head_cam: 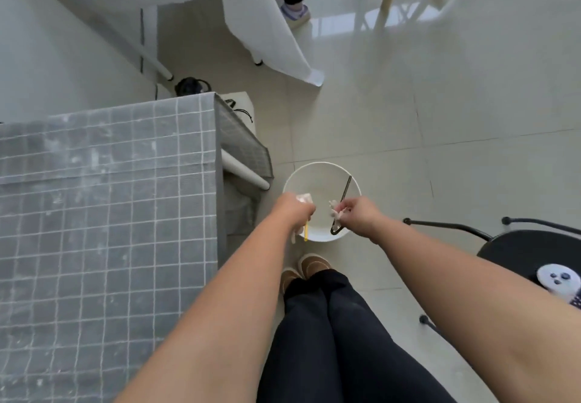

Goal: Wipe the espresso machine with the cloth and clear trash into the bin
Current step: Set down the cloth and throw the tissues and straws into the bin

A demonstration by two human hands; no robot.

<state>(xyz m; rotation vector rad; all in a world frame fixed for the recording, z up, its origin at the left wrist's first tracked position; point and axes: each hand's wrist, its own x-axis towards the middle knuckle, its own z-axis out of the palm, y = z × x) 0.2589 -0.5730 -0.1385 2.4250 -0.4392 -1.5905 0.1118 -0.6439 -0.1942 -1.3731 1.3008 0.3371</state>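
Observation:
A round white bin (320,171) stands on the floor just in front of my feet. Both my hands are held over its opening. My left hand (294,209) grips crumpled white trash (303,197) and a thin yellow stick (306,233) that hangs down from the fist. My right hand (358,214) pinches a small crumpled white scrap (334,211). Inside the bin a dark bent rod (345,190) leans against the wall. The espresso machine and the cloth are out of view.
A table with a grey checked cover (103,201) fills the left side, its corner close to the bin. A black chair (531,245) stands at the right. Another person's leg and shoe (295,9) are at the top, beside a white hanging cloth (267,31).

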